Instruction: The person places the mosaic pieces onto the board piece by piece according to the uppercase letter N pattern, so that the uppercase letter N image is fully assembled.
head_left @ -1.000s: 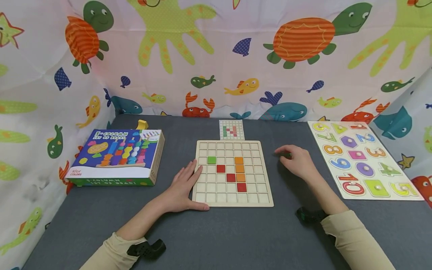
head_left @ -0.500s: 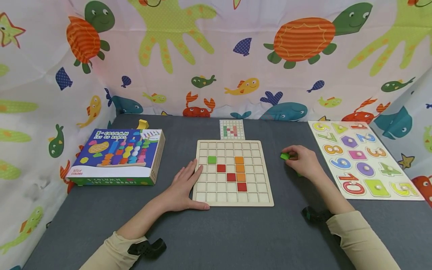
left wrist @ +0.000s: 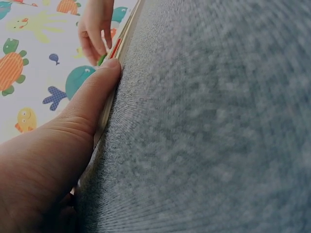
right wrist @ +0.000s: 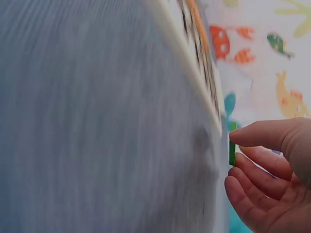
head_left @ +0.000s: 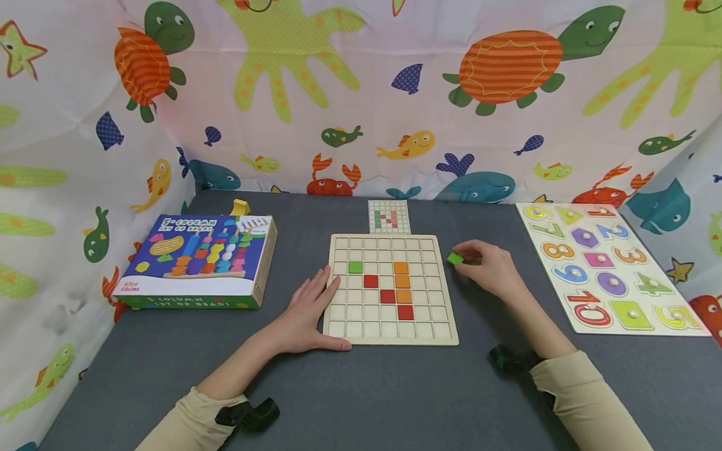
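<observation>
A thin green square tile (head_left: 455,258) is pinched between the thumb and fingers of my right hand (head_left: 489,268), just off the right edge of the wooden grid board (head_left: 375,329). The right wrist view shows the same green tile (right wrist: 233,144) edge-on at the fingertips. My left hand (head_left: 307,316) lies with spread, straight fingers along the board's left side, its thumb by the near left corner. Set into the board are one green tile (head_left: 355,267), three red tiles in a diagonal, one of them the red tile (head_left: 387,296), and three orange tiles in a column, including the orange tile (head_left: 403,281).
A small patterned card (head_left: 389,217) lies against the board's far edge. At left sits a boxed bead set (head_left: 194,260), with a yellow piece (head_left: 239,207) behind it. A number-and-shape puzzle board (head_left: 609,266) lies at right. A printed cloth (head_left: 372,94) encloses the table.
My right hand has come up from the table at right with the green tile, which was mostly hidden before, and moved left toward the board. The left hand stays in place.
</observation>
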A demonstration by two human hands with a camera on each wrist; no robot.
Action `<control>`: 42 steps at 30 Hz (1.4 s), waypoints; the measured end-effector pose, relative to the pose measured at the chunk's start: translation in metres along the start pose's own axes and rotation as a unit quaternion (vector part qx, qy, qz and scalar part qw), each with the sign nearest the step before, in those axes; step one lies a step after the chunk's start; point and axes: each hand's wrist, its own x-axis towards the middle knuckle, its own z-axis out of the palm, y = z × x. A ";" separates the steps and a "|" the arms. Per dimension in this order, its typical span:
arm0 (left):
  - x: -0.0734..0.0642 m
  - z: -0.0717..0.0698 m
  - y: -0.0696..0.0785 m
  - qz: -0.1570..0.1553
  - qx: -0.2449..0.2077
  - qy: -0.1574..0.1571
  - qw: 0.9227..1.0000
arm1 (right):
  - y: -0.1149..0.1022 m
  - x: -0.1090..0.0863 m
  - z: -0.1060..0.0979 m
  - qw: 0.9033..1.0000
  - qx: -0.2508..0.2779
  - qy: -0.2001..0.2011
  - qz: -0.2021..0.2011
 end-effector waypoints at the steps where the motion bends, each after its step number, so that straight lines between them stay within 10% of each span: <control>1: 0.000 0.000 0.000 -0.001 0.000 0.000 1.000 | -0.005 0.001 0.004 1.000 0.005 -0.001 -0.003; 23: 0.002 -0.001 0.001 -0.004 0.000 0.001 1.000 | -0.110 0.011 0.086 0.983 0.056 -0.094 -0.144; 42: 0.000 0.001 -0.001 0.001 -0.003 0.008 1.000 | -0.119 0.013 0.101 0.974 0.077 -0.105 -0.185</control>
